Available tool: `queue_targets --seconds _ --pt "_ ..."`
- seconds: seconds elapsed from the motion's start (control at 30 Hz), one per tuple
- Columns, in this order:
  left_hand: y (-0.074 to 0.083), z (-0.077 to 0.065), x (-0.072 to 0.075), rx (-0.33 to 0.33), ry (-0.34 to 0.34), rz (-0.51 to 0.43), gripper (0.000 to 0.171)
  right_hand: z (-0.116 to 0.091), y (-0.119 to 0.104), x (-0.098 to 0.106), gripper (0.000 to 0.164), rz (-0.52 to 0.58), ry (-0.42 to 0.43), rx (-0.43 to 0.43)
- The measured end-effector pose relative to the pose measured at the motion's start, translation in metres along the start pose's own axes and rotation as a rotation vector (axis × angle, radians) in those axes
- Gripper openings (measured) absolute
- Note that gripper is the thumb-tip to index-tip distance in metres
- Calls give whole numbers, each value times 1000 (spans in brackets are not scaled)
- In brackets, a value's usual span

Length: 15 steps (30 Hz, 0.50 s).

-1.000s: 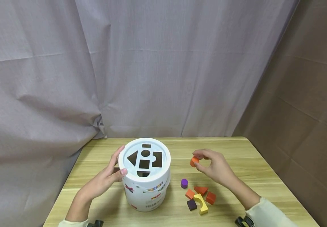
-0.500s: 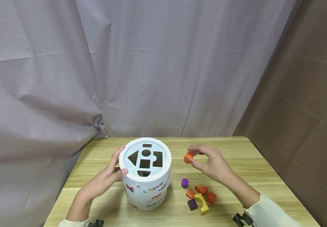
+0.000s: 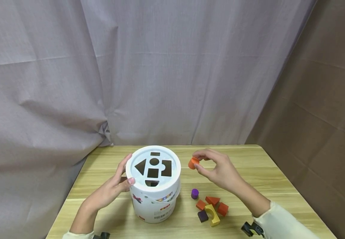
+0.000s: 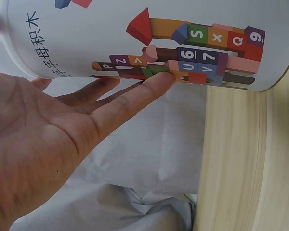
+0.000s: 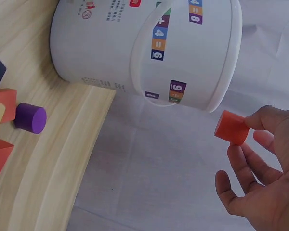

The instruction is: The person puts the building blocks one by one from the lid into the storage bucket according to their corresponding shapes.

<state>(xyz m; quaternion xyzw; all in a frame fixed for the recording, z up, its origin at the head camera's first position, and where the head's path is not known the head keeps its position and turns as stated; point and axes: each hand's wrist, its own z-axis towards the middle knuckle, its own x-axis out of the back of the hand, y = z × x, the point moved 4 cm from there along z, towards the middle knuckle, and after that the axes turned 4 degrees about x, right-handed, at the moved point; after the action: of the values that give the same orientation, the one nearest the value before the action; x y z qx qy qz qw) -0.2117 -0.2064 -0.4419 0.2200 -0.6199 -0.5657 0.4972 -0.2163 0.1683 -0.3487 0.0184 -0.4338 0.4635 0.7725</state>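
A white bucket stands upright on the table, its lid pierced with shaped holes: triangle, circle, square, arch and others. My left hand rests against the bucket's left side, thumb at the rim; in the left wrist view its fingers lie fairly straight along the printed wall. My right hand pinches an orange cylinder block between thumb and fingers, in the air right of the lid and apart from it. The right wrist view shows this cylinder near the bucket's rim.
Right of the bucket lie a purple cylinder, a red triangular block, an orange block, a red block, a dark block and a yellow arch. Grey curtains hang behind the table.
My right hand has moved left and slightly up with the orange cylinder block, closer to the bucket's lid. The left hand and the bucket have stayed in place.
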Motion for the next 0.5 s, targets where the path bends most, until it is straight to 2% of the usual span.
queue_targets --seconds 0.5 --pt "0 0 0 -1 -1 4 83 14 -16 -8 34 58 26 52"
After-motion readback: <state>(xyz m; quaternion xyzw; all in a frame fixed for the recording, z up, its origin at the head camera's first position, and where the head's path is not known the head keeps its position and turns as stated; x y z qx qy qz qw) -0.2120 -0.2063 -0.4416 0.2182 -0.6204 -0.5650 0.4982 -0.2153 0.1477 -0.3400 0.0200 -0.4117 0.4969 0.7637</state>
